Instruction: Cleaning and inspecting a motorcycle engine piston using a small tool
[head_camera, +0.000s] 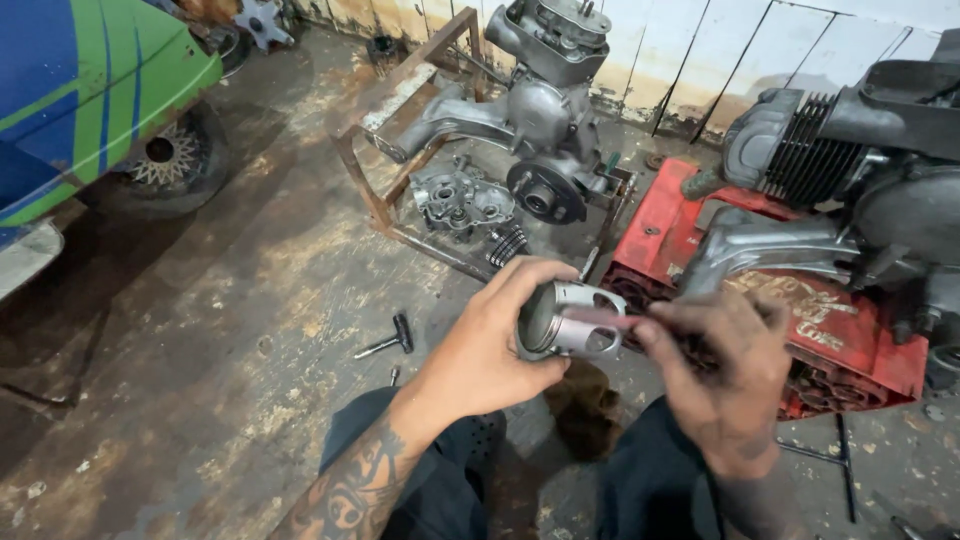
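Nearest, the person's dark-trousered knees frame a stained concrete floor (250, 330). Above them the left hand (480, 350) curls its fingers (530, 275) around a grey metal piston (562, 320), gripping it by the skirt with the open end turned toward that hand's palm. The right hand (725, 375), blurred, has its fingers (660, 325) pinched against the piston's side beside the pin hole; what they hold, if anything, cannot be told. On the floor left of the left hand lies a small T-handle wrench (385, 343). Beyond the right hand sits a red crate (850, 340) carrying an engine (850, 190). Farther off, a rusty steel frame (385, 150) holds another engine (540, 90), and at the far left stands a blue-green vehicle body (90, 90).
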